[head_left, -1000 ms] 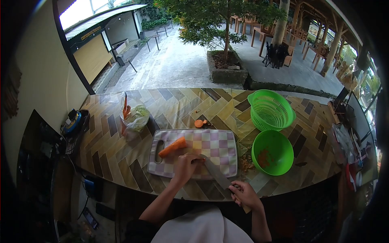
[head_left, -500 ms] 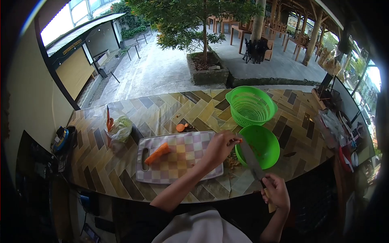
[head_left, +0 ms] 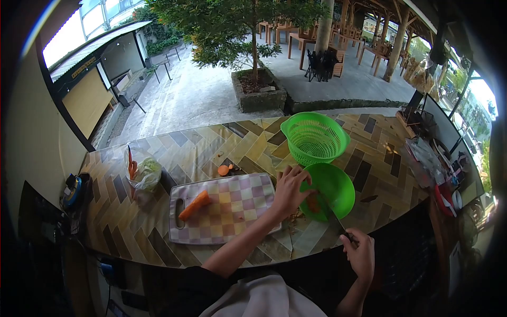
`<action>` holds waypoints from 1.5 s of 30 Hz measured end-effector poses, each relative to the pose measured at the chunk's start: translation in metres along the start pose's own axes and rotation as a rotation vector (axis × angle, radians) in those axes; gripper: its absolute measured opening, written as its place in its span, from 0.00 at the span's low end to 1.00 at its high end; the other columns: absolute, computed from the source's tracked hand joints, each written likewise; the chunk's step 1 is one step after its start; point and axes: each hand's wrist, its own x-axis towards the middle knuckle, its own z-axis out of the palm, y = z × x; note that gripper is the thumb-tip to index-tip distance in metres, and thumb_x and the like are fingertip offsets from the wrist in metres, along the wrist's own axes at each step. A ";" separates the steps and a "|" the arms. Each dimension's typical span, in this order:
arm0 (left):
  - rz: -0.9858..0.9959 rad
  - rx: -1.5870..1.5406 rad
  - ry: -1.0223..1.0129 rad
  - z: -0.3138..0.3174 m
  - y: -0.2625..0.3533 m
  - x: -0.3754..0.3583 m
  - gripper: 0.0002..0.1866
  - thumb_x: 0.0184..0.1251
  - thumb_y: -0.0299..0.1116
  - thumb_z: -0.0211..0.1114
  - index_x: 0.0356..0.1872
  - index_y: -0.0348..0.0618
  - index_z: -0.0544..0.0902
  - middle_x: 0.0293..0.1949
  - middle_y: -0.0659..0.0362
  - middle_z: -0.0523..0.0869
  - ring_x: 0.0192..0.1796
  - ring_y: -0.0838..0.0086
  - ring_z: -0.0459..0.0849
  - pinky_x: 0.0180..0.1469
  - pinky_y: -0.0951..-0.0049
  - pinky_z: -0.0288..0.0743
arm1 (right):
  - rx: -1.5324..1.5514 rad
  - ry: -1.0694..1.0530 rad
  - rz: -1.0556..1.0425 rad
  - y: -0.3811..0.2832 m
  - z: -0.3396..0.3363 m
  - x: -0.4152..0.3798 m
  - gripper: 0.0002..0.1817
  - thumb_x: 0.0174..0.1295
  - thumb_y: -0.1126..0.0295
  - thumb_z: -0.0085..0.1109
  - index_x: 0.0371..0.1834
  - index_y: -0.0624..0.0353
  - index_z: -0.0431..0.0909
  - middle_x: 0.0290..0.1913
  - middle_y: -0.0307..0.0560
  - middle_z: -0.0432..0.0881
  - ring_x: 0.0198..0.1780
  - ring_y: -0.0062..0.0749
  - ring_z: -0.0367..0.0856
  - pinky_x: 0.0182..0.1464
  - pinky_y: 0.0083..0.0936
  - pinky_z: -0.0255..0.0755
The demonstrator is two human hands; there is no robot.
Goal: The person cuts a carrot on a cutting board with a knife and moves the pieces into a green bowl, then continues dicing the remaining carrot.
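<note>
While the right grip (head_left: 360, 252) is clasping a long, grey-bladed metal knife (head_left: 334, 217), the left grip (head_left: 291, 189) is hovering, fingers parted, with a round green plastic bowl (head_left: 343, 190) beneath; the edge should be facing away.

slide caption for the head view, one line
Left hand at the bowl, right hand holding a knife, carrot lying on the checkered board.

Left hand (head_left: 291, 191) outstretched, palm down; right hand (head_left: 360, 253) curled tight
</note>
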 end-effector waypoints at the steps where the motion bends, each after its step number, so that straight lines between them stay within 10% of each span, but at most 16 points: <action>1: 0.004 0.036 0.002 0.005 -0.008 0.000 0.09 0.52 0.30 0.76 0.32 0.46 0.83 0.39 0.58 0.79 0.51 0.60 0.76 0.57 0.59 0.68 | 0.011 -0.005 0.010 0.000 -0.001 0.000 0.14 0.62 0.70 0.68 0.44 0.70 0.82 0.22 0.51 0.81 0.20 0.28 0.78 0.25 0.27 0.69; 9: -0.020 -0.059 0.020 -0.024 -0.018 -0.022 0.08 0.55 0.24 0.72 0.37 0.44 0.87 0.38 0.58 0.86 0.48 0.60 0.81 0.55 0.62 0.71 | 0.093 0.010 0.033 0.004 -0.001 -0.001 0.13 0.66 0.69 0.66 0.45 0.70 0.81 0.18 0.43 0.78 0.17 0.18 0.74 0.20 0.21 0.64; 18: -0.527 0.004 -0.141 -0.133 -0.079 -0.126 0.13 0.52 0.19 0.71 0.41 0.37 0.88 0.37 0.55 0.89 0.37 0.68 0.88 0.43 0.71 0.80 | 0.314 -0.589 0.055 -0.006 0.065 0.004 0.12 0.71 0.68 0.60 0.46 0.68 0.77 0.19 0.39 0.76 0.16 0.14 0.69 0.18 0.17 0.61; 29: -0.387 0.024 -0.089 -0.124 -0.075 -0.134 0.10 0.53 0.19 0.71 0.38 0.35 0.90 0.38 0.51 0.89 0.40 0.62 0.89 0.44 0.67 0.81 | 0.350 -0.816 0.088 0.009 0.106 0.013 0.15 0.73 0.63 0.59 0.49 0.67 0.77 0.19 0.38 0.76 0.16 0.15 0.70 0.19 0.18 0.63; 45: -0.081 -0.123 -0.127 0.003 0.008 -0.004 0.07 0.59 0.26 0.71 0.38 0.39 0.88 0.34 0.51 0.87 0.33 0.59 0.87 0.38 0.64 0.80 | 0.367 -0.059 0.146 0.002 -0.004 -0.010 0.09 0.72 0.71 0.58 0.44 0.68 0.77 0.18 0.39 0.73 0.15 0.16 0.68 0.16 0.19 0.59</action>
